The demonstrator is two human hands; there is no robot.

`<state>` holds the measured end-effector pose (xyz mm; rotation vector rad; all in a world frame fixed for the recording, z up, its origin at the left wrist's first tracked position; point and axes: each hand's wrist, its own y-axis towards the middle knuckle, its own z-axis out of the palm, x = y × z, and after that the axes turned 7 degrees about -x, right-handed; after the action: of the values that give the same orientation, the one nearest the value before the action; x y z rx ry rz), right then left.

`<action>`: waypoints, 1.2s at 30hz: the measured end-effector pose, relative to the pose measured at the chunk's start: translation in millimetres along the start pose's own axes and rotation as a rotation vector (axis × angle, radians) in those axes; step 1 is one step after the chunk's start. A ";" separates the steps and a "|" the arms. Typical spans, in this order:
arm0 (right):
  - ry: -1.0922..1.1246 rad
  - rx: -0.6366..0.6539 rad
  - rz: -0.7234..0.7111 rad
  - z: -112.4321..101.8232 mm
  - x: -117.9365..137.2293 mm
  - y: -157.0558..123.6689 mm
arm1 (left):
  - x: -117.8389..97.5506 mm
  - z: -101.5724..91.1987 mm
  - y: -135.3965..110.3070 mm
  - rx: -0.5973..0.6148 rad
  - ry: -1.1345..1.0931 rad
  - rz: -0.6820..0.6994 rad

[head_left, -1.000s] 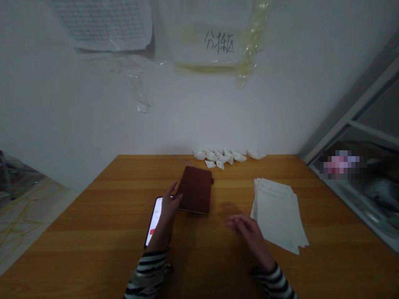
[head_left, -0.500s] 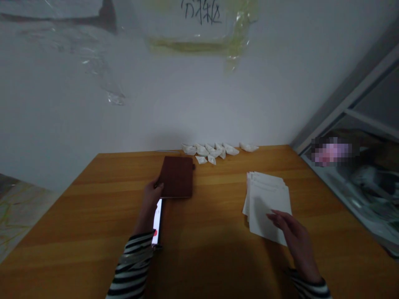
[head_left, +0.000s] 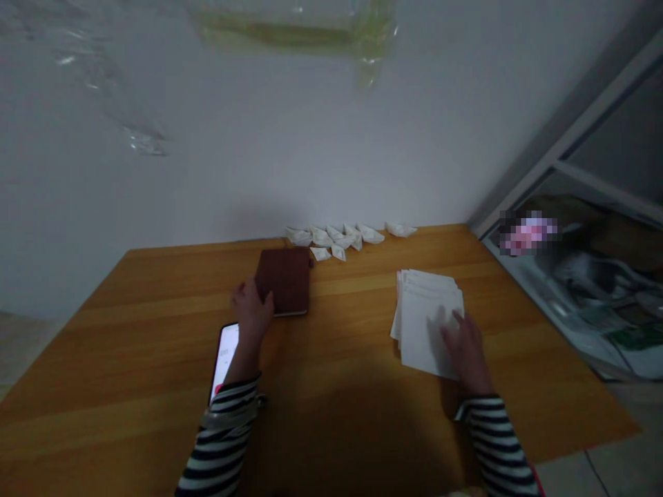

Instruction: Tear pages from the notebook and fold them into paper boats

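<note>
A dark reddish-brown notebook (head_left: 284,283) lies shut on the wooden table. My left hand (head_left: 253,307) is at its left edge, thumb apart from the fingers and over the cover's lower left corner. Below that hand a phone (head_left: 224,355) with a lit screen lies partly hidden under my wrist. On the right is an uneven stack of white paper sheets (head_left: 427,324). My right hand (head_left: 465,345) is over the stack's lower right edge, fingers apart and slightly blurred; whether they touch the paper is unclear.
Several folded white paper boats (head_left: 334,237) stand along the back edge by the wall (head_left: 311,152). Yellowed tape (head_left: 280,33) sticks to the wall. A glass-fronted cabinet (head_left: 585,290) with mixed items stands beyond the table's (head_left: 331,359) right edge.
The view has shifted slightly. My left hand has loosened from the notebook's edge, and its forearm uncovers the phone's left side. My right hand has moved up and closer over the paper stack.
</note>
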<state>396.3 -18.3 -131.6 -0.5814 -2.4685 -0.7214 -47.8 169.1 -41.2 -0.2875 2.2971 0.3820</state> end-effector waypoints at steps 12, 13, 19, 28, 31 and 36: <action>-0.050 0.152 -0.154 27.6 36.7 9.0 | -111.0 119.1 -179.9 0.766 -0.844 -0.242; -0.035 0.157 -0.154 28.3 41.1 7.2 | -117.4 122.8 -178.7 0.792 -0.876 -0.258; 0.073 0.216 -0.157 33.5 71.1 0.6 | -117.3 111.1 -140.2 0.910 -0.889 -0.328; 0.564 0.349 -0.202 68.9 167.4 -31.8 | -55.9 61.7 -107.8 0.612 -0.693 -0.305; 0.639 0.163 -0.037 68.2 190.8 -23.9 | -49.3 33.8 -104.6 0.572 -0.680 -0.336; 0.976 0.236 0.030 45.4 219.5 9.7 | -60.7 -3.9 -90.3 0.454 -0.689 -0.196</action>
<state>213.9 71.7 -37.0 -0.1088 -1.5874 -0.5092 19.4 89.1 -10.7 -0.1190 1.5974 -0.1366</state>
